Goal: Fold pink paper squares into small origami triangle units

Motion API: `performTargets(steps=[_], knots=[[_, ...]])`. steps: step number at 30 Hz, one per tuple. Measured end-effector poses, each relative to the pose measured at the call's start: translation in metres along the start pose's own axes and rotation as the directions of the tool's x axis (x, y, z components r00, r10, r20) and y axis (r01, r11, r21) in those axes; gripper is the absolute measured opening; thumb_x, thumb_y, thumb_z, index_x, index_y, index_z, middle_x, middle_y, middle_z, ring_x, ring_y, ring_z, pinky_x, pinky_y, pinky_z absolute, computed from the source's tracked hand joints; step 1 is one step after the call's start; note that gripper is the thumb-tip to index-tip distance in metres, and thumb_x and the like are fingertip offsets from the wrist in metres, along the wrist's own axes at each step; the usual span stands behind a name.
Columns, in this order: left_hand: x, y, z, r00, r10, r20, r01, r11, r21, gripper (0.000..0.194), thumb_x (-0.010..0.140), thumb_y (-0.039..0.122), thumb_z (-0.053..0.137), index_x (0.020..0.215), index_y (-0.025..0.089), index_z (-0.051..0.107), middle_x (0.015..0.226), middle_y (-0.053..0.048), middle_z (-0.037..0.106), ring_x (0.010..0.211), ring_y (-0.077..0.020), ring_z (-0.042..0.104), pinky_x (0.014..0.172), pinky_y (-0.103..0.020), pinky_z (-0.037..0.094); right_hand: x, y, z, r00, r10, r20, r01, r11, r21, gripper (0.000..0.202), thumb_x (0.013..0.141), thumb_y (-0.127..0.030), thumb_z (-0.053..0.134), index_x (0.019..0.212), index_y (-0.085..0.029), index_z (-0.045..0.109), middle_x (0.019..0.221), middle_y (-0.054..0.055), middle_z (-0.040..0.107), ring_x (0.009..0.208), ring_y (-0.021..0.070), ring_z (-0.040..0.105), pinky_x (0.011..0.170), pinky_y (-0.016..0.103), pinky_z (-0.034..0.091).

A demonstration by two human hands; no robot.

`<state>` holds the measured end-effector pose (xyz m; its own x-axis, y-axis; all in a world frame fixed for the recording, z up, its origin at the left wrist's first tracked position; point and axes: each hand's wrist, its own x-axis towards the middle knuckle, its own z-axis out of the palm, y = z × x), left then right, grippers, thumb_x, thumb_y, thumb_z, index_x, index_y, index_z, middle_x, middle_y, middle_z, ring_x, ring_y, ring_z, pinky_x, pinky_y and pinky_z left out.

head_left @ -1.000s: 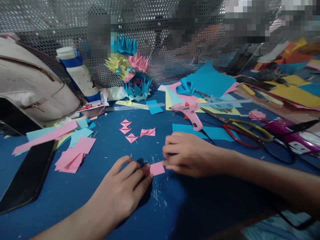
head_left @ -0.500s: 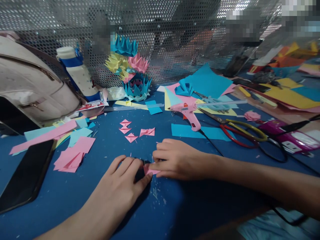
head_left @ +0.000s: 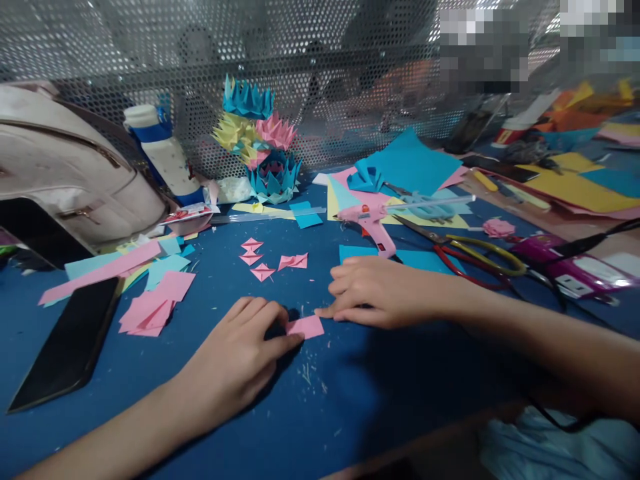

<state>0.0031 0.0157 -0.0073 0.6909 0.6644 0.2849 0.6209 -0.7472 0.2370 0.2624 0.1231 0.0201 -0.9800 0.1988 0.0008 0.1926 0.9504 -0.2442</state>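
A small pink paper strip (head_left: 309, 327) lies low over the blue tabletop. My left hand (head_left: 247, 347) is closed on its left end, thumb in front and fingers curled behind. At the upper right corner, a fingertip of my right hand (head_left: 385, 288) touches or nearly touches the strip. The other right-hand fingers are loosely bent, with no paper visible between them. Beyond the hands lie several small folded pink pieces, among them a pointed one (head_left: 263, 271) and a flatter one (head_left: 293, 261).
A pink glue gun (head_left: 373, 223) and red-and-yellow-handled scissors (head_left: 480, 257) lie behind my right hand. On the left are pink paper pieces (head_left: 157, 303), a black phone (head_left: 70, 343), a bottle (head_left: 165, 157) and a pale bag (head_left: 65, 173). Folded paper flowers (head_left: 260, 130) stand by the perforated panel.
My right hand has slid up and right, leaving more of the pink strip showing. My left hand still grips the strip's left end. The view has shifted slightly.
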Motion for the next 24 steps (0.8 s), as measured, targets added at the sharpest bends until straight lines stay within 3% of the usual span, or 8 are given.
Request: performTargets(steps=[4, 7, 9, 15, 19, 24], knots=[[0.009, -0.003, 0.008, 0.987, -0.162, 0.007, 0.161, 0.974, -0.162, 0.020, 0.096, 0.021, 0.057, 0.115, 0.018, 0.056, 0.109, -0.007, 0.063, 0.096, -0.0210, 0.056, 0.084, -0.036, 0.044, 0.005, 0.005, 0.015, 0.985, -0.011, -0.172, 0.032, 0.992, 0.122, 0.042, 0.106, -0.035, 0.038, 0.091, -0.015, 0.072, 0.080, 0.005, 0.065, 0.079, 0.0163, 0.052, 0.069, 0.029, 0.033], [0.015, -0.006, 0.013, 0.973, -0.230, -0.004, 0.222, 0.944, -0.243, 0.016, 0.096, 0.026, 0.060, 0.110, 0.019, 0.056, 0.103, -0.004, 0.064, 0.091, -0.0192, 0.058, 0.080, -0.034, 0.044, 0.015, 0.000, 0.031, 0.973, 0.055, -0.225, -0.027, 0.992, 0.127, 0.042, 0.097, -0.055, 0.051, 0.097, -0.016, 0.066, 0.082, 0.003, 0.063, 0.077, 0.0159, 0.052, 0.064, 0.027, 0.032], [0.018, -0.008, 0.014, 0.970, -0.245, -0.013, 0.232, 0.935, -0.269, 0.013, 0.096, 0.026, 0.061, 0.107, 0.020, 0.056, 0.100, -0.002, 0.064, 0.089, -0.0178, 0.058, 0.079, -0.032, 0.043, 0.020, -0.006, 0.037, 0.965, 0.110, -0.238, -0.084, 0.990, 0.117, 0.043, 0.094, -0.058, 0.056, 0.097, -0.015, 0.063, 0.087, 0.004, 0.064, 0.078, 0.0160, 0.053, 0.065, 0.027, 0.032], [0.022, -0.010, 0.014, 0.959, -0.281, -0.031, 0.256, 0.908, -0.331, 0.007, 0.099, 0.026, 0.059, 0.104, 0.020, 0.060, 0.094, 0.000, 0.066, 0.085, -0.0154, 0.059, 0.080, -0.032, 0.040, 0.022, -0.016, 0.035, 0.956, 0.200, -0.213, -0.155, 0.966, 0.208, 0.022, 0.095, -0.039, 0.061, 0.096, -0.017, 0.062, 0.079, -0.001, 0.061, 0.073, 0.0133, 0.054, 0.065, 0.024, 0.034], [0.024, -0.011, 0.015, 0.958, -0.284, -0.034, 0.257, 0.906, -0.335, 0.007, 0.097, 0.027, 0.063, 0.100, 0.020, 0.062, 0.092, 0.001, 0.065, 0.086, -0.0162, 0.058, 0.081, -0.032, 0.036, 0.021, -0.016, 0.034, 0.956, 0.209, -0.205, -0.154, 0.955, 0.253, 0.023, 0.095, -0.040, 0.060, 0.095, -0.017, 0.062, 0.079, -0.001, 0.061, 0.071, 0.0122, 0.054, 0.063, 0.023, 0.033], [0.025, -0.011, 0.015, 0.940, -0.330, -0.088, 0.281, 0.893, -0.351, 0.010, 0.097, 0.022, 0.061, 0.087, 0.020, 0.063, 0.092, 0.001, 0.066, 0.090, -0.0165, 0.059, 0.085, -0.033, 0.033, 0.021, -0.018, 0.036, 0.936, 0.230, -0.268, -0.139, 0.938, 0.318, 0.008, 0.091, -0.023, 0.057, 0.091, -0.017, 0.063, 0.073, -0.001, 0.059, 0.065, 0.0106, 0.050, 0.060, 0.022, 0.032]])
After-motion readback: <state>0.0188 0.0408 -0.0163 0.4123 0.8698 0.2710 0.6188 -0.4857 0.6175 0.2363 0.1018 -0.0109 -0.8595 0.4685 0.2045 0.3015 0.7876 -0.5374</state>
